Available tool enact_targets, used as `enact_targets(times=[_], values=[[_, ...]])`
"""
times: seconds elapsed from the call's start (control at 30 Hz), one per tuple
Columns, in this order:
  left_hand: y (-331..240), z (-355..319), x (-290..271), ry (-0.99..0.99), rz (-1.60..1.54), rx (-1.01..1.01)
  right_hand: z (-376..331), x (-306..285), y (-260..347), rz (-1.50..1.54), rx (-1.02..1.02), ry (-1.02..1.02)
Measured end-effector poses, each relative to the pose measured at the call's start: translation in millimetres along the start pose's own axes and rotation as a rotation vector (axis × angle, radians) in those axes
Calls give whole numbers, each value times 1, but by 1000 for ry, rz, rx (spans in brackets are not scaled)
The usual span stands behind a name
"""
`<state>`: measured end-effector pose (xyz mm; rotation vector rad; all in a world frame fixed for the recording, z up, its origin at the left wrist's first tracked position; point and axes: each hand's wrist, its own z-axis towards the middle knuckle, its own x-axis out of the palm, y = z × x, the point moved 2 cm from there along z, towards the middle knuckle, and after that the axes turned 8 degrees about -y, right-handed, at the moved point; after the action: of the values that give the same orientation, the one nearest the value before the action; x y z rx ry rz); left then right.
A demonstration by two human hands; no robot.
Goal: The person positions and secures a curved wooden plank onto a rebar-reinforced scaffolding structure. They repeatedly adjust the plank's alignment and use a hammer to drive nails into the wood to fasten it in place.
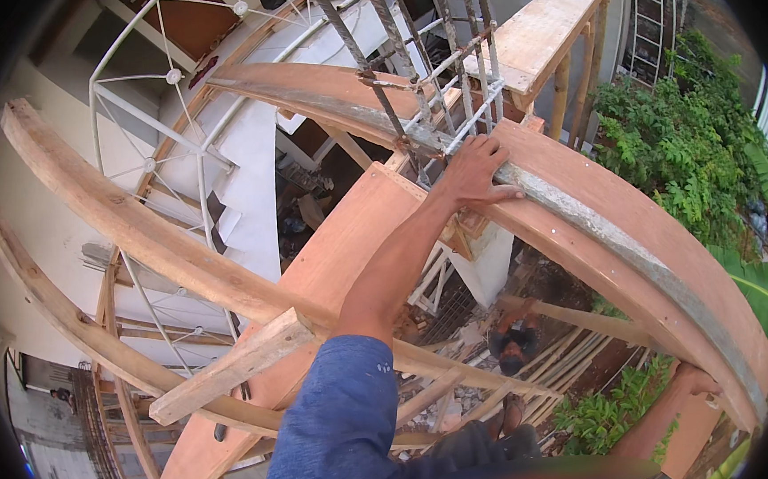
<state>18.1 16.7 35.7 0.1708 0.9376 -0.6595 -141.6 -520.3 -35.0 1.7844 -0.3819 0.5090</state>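
Observation:
My left hand (477, 172) grips the near end of a grey, cement-stained batten (620, 236), close to a column of rusty rebar (379, 40). The batten lies lengthwise along a long pinkish plywood board (640, 208), which looks curved in this wide view. My left thumb stretches along the batten and the fingers curl over its end. Lower right, my right hand (692, 383) is closed at the lower edge of the same board, near its far end; part of its fingers is hidden there.
Another plywood panel (339, 229) runs under my left arm, with timber beams (133, 212) and a short wood block (233, 366) at left. Below are bamboo poles (571, 364), rubble and a person (513, 346). Green plants (678, 121) grow at right; a white metal frame (190, 146) stands upper left.

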Motion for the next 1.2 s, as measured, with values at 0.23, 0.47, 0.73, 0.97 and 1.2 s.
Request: enact_targets(times=[0.23,0.47,0.73,0.97,1.2], values=[[4,-4,2,43,-5,1,10,10,-1,57,-103,109],[-13,-9,0,-33,71,-78,-2,11,2,8,-76,23],[-11,-3,2,-71,49,-111,-5,13,2,-30,-19,-45],[-10,-3,5,-102,46,-106,40,-2,-11,39,-94,142],[-12,1,5,-105,13,-85,70,-19,-21,-16,-142,84]])
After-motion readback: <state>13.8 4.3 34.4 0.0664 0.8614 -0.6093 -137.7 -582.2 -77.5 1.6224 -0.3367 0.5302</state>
